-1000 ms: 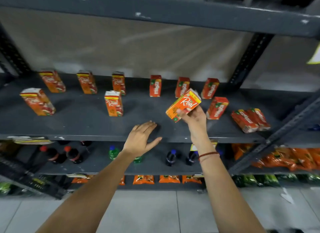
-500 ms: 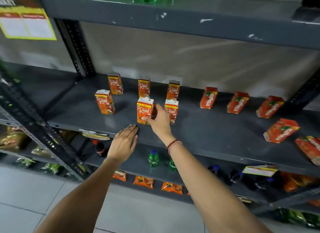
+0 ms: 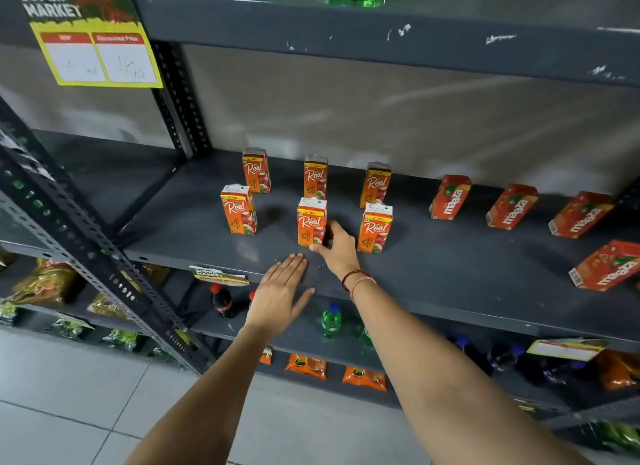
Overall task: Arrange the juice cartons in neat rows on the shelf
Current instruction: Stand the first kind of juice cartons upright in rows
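Several orange Real juice cartons stand upright in two rows on the dark grey shelf (image 3: 433, 270). My right hand (image 3: 336, 246) grips the front middle Real carton (image 3: 311, 220) at its lower right side; the carton rests on the shelf. Beside it stand the front left carton (image 3: 238, 210) and front right carton (image 3: 375, 228). Three more stand behind, the middle one (image 3: 315, 177) among them. My left hand (image 3: 282, 291) lies flat and open on the shelf's front edge. Red Maaza cartons (image 3: 449, 197) sit further right, one (image 3: 606, 265) nearer the front.
A slotted upright post (image 3: 86, 236) crosses at the left. A yellow price sign (image 3: 97, 56) hangs at top left. Bottles (image 3: 330, 319) and orange packets (image 3: 306, 366) fill the lower shelves. The upper shelf beam (image 3: 346, 32) overhangs.
My right hand carried a Real carton from the shelf's right part leftward and set it upright in the front row, middle place. My view swung left; the left hand stayed on the shelf edge.
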Available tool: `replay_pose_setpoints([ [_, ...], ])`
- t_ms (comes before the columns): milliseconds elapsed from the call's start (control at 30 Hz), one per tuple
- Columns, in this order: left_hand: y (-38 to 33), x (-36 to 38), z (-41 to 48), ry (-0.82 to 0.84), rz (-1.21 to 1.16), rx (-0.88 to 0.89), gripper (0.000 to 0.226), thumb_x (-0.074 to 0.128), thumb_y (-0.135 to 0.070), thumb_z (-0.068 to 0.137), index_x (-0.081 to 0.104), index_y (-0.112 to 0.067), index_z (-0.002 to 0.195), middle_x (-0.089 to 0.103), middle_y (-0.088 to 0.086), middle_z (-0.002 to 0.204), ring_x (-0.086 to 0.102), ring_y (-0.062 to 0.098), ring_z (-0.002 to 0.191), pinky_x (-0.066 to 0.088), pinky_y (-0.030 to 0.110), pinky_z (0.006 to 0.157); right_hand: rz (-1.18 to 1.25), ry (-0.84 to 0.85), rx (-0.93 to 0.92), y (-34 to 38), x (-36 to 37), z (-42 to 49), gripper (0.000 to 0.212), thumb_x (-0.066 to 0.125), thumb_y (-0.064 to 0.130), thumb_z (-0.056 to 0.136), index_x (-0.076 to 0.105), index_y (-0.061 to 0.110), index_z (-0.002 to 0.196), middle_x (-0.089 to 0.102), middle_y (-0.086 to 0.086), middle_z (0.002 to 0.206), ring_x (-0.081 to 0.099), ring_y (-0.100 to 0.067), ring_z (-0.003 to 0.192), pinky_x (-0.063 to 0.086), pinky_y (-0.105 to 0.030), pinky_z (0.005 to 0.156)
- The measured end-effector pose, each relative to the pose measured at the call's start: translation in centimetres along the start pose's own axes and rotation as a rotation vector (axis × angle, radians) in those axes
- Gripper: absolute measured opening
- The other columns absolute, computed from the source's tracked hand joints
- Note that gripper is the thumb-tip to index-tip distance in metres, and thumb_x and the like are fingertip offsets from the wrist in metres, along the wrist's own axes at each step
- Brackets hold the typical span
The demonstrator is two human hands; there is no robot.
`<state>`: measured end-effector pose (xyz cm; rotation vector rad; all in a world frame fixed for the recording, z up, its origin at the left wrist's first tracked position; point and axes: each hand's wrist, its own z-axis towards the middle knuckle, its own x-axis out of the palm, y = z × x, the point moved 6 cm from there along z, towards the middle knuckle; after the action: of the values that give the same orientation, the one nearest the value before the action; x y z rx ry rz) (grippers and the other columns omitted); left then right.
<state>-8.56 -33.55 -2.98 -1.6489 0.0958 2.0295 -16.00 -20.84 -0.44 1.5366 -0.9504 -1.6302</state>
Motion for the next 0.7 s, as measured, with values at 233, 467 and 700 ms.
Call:
replay_pose_setpoints([
  [233, -0.4, -0.2, -0.2, -0.086, -0.028, 0.001, 0.058, 0.036, -0.044, 0.090, 0.046, -0.004, 0.132, 0.050, 0.013, 0.137, 0.042, 0.024, 0.130, 0.025, 0.039, 0.110, 0.068, -0.103, 0.034, -0.6, -1.1, -2.3, 0.053, 0.072, -0.003, 0.076, 0.051, 0.000, 0.125, 0.060, -0.018, 0.125, 0.058, -0.029, 0.115, 0.047, -0.037, 0.100],
  [467, -9.7, 0.9, 2.2, -0.135, -0.169, 0.132, 0.041, 0.038, -0.029, 0.092, 0.057, -0.004, 0.119, 0.062, 0.014, 0.122, 0.056, 0.027, 0.115, 0.043, 0.041, 0.094, -0.040, -0.398, -0.064, -4.6, -11.6, -8.4, 0.022, 0.064, 0.003, 0.083, 0.065, 0.006, 0.105, 0.070, -0.012, 0.093, 0.067, -0.022, 0.084, 0.058, -0.037, 0.081],
  [700, -22.8, 4.4, 6.4, -0.055, -0.196, 0.337, 0.030, 0.053, -0.020, 0.090, 0.060, -0.005, 0.116, 0.064, 0.012, 0.119, 0.057, 0.025, 0.114, 0.044, 0.038, 0.091, -0.134, -0.643, 0.077, -11.1, -26.6, -12.0, 0.016, 0.064, 0.006, 0.085, 0.066, 0.003, 0.100, 0.070, -0.016, 0.091, 0.067, -0.030, 0.078, 0.057, -0.046, 0.078],
])
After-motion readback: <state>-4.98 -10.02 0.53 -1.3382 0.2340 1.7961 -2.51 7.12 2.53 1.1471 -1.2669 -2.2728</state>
